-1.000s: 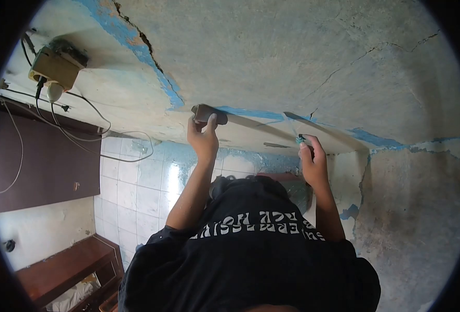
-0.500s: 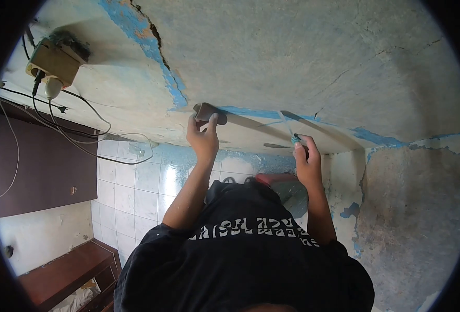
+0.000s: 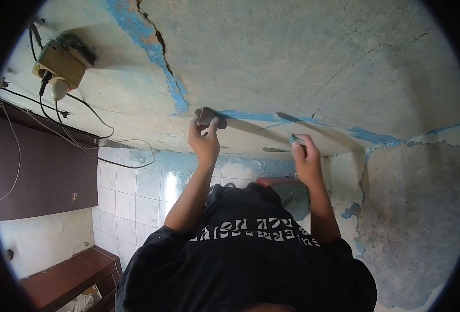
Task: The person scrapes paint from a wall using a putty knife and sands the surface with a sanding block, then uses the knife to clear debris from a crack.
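My left hand (image 3: 205,138) is raised and closed around a brown block (image 3: 207,115), which it presses against a worn plaster surface (image 3: 292,57) beside a strip of blue paint. My right hand (image 3: 305,158) pinches a small teal object (image 3: 293,139) against the same surface, further right along the blue strip. Both forearms rise from my black printed shirt (image 3: 250,260) at the bottom of the view. What the teal object is cannot be made out.
A beige socket box (image 3: 53,65) with a white plug and dark cables sits at the upper left. A long crack edged in blue paint (image 3: 160,49) runs across the plaster. White tiles (image 3: 136,184), a dark brown panel (image 3: 43,171) and a wooden bench (image 3: 63,275) lie left.
My right hand has slid a little to the left along the blue strip with the teal object. My left hand stays on the brown block, and the view has shifted slightly.
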`<state>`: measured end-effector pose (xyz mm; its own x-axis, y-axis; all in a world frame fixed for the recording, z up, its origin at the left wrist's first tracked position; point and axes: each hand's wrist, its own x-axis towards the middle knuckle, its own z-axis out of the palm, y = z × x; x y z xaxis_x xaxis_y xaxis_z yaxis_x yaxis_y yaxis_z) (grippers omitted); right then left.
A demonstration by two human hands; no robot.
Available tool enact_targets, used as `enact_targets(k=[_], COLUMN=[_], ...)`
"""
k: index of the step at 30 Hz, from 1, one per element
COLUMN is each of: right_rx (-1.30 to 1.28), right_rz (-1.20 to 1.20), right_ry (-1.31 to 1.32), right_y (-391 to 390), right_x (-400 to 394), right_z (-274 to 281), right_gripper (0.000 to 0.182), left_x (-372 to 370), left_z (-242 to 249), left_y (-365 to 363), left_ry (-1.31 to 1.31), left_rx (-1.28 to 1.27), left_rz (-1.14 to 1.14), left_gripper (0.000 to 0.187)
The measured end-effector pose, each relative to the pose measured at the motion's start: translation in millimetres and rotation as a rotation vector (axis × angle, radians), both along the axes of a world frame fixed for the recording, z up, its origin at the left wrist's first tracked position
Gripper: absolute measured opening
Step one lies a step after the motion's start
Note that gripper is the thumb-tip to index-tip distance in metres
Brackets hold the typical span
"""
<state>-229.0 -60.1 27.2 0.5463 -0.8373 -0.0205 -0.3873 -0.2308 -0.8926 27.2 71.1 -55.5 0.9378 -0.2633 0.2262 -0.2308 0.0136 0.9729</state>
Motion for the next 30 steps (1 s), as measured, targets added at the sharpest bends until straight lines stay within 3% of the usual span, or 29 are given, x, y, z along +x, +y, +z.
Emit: enact_targets(k=[3, 7, 9, 11, 17, 21, 22, 25, 26, 29, 30], right_rx=[-0.116, 0.107, -0.123, -0.125, 0.073, -0.167, -0.236, -0.249, -0.098, -0.023, -0.141], right_rz=[0.015, -0.032, 0.059, 0.073, -0.026, 0.136, 0.125, 0.074, 0.042, 0.024, 0.021], right_ry=[0.003, -0.008, -0.033, -0.015, -0.088, 0.028, -0.049, -0.116, -0.097, 0.013, 0.004], right_y=[6, -5, -1, 7, -8, 13, 16, 0, -5, 3, 6], right_x=[2, -14, -1, 9, -13, 42, 42, 10, -5, 2, 8], right_z=[-2, 4, -3, -4, -8, 2, 5, -14, -10, 9, 2], right_gripper=[0.026, 0.024, 0.026, 0.028, 0.025, 0.024, 0.024, 0.024, 0.024, 0.024, 0.023], left_x=[-4, 3, 1, -4, 1, -2, -2, 1, 1, 1, 0], left_z=[5, -7, -4, -2, -8, 3, 2, 0, 1, 0, 4], left_y=[-1, -2, -2, -1, -1, -1, 0, 3, 4, 5, 4], left_ry=[0.038, 0.007, -0.026, 0.005, -0.015, 0.009, 0.008, -0.007, -0.01, -0.011, -0.004], left_rx=[0.041, 0.057, 0.026, 0.033, 0.041, 0.081, 0.083, 0.033, 0.041, 0.055, 0.053], left_rz=[0.023, 0.027, 0.021, 0.017, 0.018, 0.03, 0.029, -0.003, -0.014, -0.015, -0.007], left_gripper=[0.031, 0.031, 0.03, 0.03, 0.029, 0.03, 0.03, 0.031, 0.031, 0.031, 0.032])
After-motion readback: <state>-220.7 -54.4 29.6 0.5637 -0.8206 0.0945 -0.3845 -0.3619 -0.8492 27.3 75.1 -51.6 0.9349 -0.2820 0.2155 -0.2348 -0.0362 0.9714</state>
